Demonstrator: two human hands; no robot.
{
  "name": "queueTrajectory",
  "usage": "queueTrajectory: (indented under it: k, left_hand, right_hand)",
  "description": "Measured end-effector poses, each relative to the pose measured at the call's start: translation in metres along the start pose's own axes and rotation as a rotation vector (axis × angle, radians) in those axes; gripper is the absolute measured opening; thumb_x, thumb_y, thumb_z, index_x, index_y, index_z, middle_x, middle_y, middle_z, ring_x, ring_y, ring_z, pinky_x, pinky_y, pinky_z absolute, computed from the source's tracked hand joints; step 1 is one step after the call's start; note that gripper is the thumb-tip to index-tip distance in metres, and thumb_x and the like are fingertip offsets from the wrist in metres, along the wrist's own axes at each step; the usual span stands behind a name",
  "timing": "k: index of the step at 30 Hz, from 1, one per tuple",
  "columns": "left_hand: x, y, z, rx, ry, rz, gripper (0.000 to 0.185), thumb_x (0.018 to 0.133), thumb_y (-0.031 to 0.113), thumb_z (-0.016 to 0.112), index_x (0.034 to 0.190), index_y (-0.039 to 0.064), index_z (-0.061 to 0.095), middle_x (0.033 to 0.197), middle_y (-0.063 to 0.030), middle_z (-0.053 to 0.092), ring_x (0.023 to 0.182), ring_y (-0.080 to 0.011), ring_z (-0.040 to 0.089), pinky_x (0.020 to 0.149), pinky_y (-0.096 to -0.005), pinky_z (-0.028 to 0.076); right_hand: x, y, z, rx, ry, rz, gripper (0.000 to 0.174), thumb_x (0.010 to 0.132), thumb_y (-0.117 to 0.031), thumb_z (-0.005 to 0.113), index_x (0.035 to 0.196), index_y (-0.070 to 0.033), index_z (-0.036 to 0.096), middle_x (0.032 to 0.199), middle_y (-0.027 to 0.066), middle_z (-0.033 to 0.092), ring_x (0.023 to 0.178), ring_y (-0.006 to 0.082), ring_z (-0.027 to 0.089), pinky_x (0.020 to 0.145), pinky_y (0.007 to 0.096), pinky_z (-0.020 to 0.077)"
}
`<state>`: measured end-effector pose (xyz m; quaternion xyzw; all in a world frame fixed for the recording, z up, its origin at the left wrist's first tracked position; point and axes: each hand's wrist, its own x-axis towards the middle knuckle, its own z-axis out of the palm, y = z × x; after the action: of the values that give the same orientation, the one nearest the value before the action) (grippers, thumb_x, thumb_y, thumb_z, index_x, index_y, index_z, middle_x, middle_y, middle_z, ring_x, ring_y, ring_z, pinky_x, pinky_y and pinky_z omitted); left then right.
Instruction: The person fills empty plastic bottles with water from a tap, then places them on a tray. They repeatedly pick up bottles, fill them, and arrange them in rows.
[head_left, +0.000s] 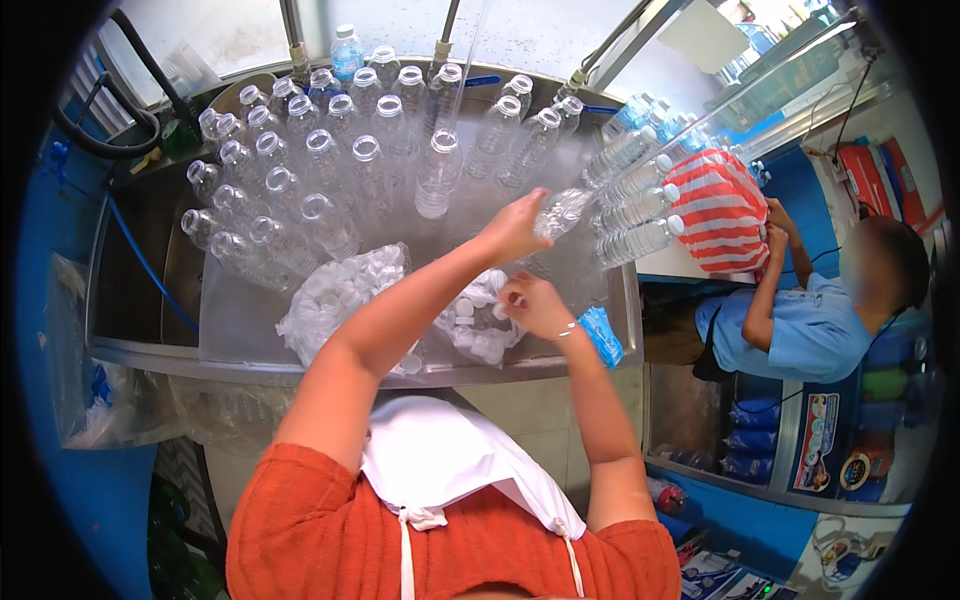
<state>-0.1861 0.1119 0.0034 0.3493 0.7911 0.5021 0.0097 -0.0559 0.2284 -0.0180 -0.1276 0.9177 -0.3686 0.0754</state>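
My left hand (517, 229) reaches over the metal worktop, thumb and fingers spread around the near end of a clear plastic bottle (564, 211). Blur hides whether it grips the bottle. My right hand (537, 306) is curled above an open plastic bag of white bottle caps (484, 341), and a white cap (499, 309) shows at its fingertips. To the left lies a fuller bag of white caps (349, 289). Many uncapped clear bottles (439, 176) stand across the worktop's back and left. Capped, filled bottles (637, 244) line the right side.
A blue packet (600, 337) lies at the right front edge. Beyond the bottles, a person in a light blue shirt (802, 322) handles a red-and-white striped bag (716, 210). A metal sink basin (142, 262) is at the left; pipes with blue-handled valves (480, 81) run behind.
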Motion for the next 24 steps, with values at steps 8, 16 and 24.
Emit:
queueTrajectory:
  k: [8, 16, 24]
  left_hand:
    - [-0.063, 0.014, -0.05, -0.164, -0.19, -0.191, 0.077, 0.067, 0.012, 0.077, 0.134, 0.002, 0.04, 0.117, -0.0233, 0.056, 0.108, -0.037, 0.058, 0.089, -0.0423, 0.048]
    - [-0.021, 0.017, -0.073, -0.073, 0.204, -0.003, 0.06, 0.066, -0.005, 0.054, 0.126, 0.001, 0.047, 0.117, -0.0214, 0.054, 0.096, -0.037, 0.062, 0.084, -0.0437, 0.051]
    - [0.101, 0.028, -0.067, 0.387, 0.182, 0.1, 0.038, 0.082, 0.011, 0.063, 0.119, 0.005, 0.055, 0.125, -0.0176, 0.055, 0.099, -0.0341, 0.064, 0.086, -0.0438, 0.053]
  right_hand:
    - [0.074, 0.073, -0.063, 1.35, 0.423, 0.53, 0.029, 0.09, 0.0, 0.045, 0.117, -0.002, 0.056, 0.082, 0.0083, 0.062, 0.065, 0.0151, 0.061, 0.055, 0.0256, 0.0521]
    - [0.061, 0.06, -0.087, 1.407, 0.484, 0.554, 0.04, 0.089, 0.003, 0.038, 0.126, 0.0, 0.054, 0.095, 0.0151, 0.062, 0.08, 0.0211, 0.064, 0.069, 0.031, 0.0555]
    - [0.027, -0.059, -0.074, -0.008, 0.657, -0.037, 0.04, 0.088, 0.0, 0.055, 0.128, -0.003, 0.057, 0.12, 0.0175, 0.061, 0.105, 0.0273, 0.062, 0.089, 0.0362, 0.0509]
